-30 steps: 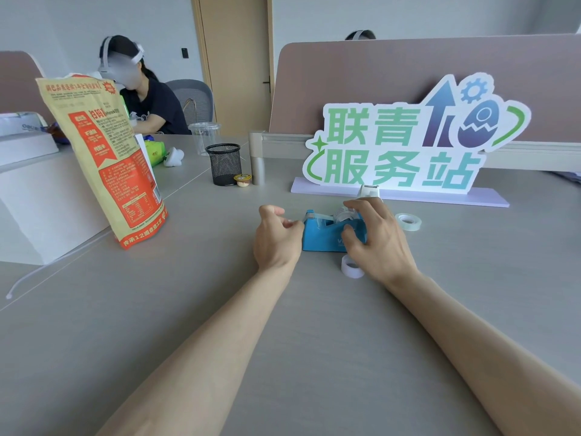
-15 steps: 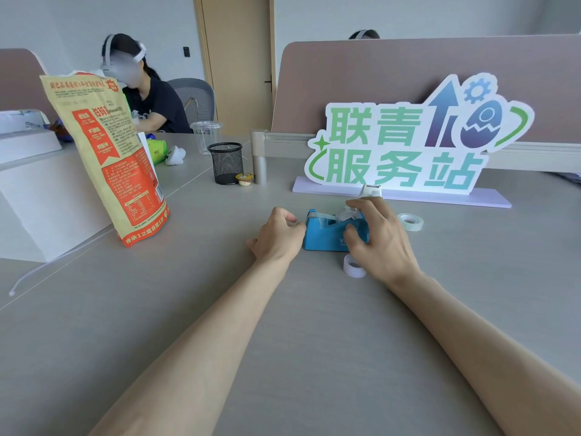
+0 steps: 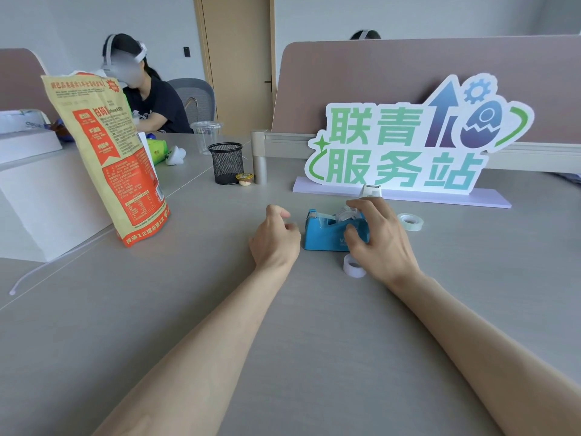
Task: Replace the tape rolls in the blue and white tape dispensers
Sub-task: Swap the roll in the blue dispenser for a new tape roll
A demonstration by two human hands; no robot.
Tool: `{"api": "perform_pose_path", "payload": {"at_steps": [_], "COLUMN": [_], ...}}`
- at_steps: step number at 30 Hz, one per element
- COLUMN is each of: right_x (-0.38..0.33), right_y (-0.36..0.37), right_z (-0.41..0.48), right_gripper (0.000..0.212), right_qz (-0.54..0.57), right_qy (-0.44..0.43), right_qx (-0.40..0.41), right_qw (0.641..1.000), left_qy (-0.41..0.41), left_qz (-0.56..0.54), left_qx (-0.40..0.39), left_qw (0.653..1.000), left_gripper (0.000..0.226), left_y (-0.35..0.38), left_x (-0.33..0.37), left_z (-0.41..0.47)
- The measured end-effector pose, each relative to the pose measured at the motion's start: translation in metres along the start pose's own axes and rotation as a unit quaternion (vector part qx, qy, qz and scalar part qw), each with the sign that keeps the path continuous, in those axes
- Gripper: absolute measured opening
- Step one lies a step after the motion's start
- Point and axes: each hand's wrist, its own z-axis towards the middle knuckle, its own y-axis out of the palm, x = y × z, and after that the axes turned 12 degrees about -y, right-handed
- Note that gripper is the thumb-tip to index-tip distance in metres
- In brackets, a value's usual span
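A blue tape dispenser [image 3: 323, 231] stands on the grey table with a clear tape roll [image 3: 345, 213] seated in it. My right hand [image 3: 382, 239] wraps over its rear end, thumb on the near side and fingers over the roll. My left hand [image 3: 275, 237] rests on the table just left of the dispenser, fingers curled, apart from it. A white tape dispenser [image 3: 371, 190] peeks out behind my right hand. One loose tape roll [image 3: 353, 266] stands on edge in front of the blue dispenser; another loose roll [image 3: 410, 221] lies flat to the right.
A large cut-out sign [image 3: 408, 146] stands behind the dispensers. A tall orange snack bag [image 3: 110, 158] leans on a white box [image 3: 34, 199] at left. A black mesh cup [image 3: 225, 163] and a small yellow tub [image 3: 244, 179] sit further back. A person sits at far left.
My left hand has drawn back from the front end of the blue dispenser to the left and loosened. My right hand stays on the dispenser's rear.
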Motion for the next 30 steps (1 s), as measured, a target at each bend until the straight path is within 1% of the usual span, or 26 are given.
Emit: {"api": "perform_pose_path", "payload": {"at_steps": [2,11,14,17,20,23,25,28,30], "right_x": [-0.001,0.000,0.000,-0.002,-0.002,-0.002,-0.002,-0.002,-0.001], "right_y": [0.000,0.001,0.000,-0.001,-0.003,-0.005,-0.005,-0.006,-0.006], "right_z": [0.000,-0.001,-0.001,0.000,0.000,0.000,0.000,0.000,0.001], "right_gripper": [0.042,0.041,0.041,0.041,0.044,0.041,0.037,0.034,0.033], "right_qz": [0.002,-0.002,0.001,0.007,0.022,0.052,0.072,0.090,0.104], "right_qy": [0.000,0.001,0.001,0.005,0.016,0.043,0.060,0.082,0.107], "right_qx": [0.000,-0.002,-0.001,0.005,0.014,0.028,0.038,0.051,0.057], "right_qw": [1.000,1.000,1.000,1.000,1.000,0.997,0.995,0.991,0.987], "left_qy": [0.000,0.016,0.014,0.021,0.048,0.075,0.090,0.149,0.170], "left_qz": [-0.004,0.084,0.084,0.052,0.004,0.004,0.029,0.094,0.123], "left_qx": [0.004,-0.022,-0.025,-0.019,0.002,0.018,0.023,0.028,0.020], "left_qw": [1.000,0.996,0.996,0.998,0.999,0.997,0.995,0.984,0.978], "left_gripper": [0.018,0.023,0.024,0.025,0.028,0.032,0.032,0.028,0.026], "left_y": [0.000,0.003,0.002,0.001,0.000,-0.001,-0.003,-0.007,-0.008], "left_x": [-0.001,-0.002,-0.001,-0.003,-0.004,-0.002,-0.002,-0.007,-0.010], "left_z": [0.001,0.002,0.001,0.001,0.000,-0.004,-0.006,-0.006,-0.005]}}
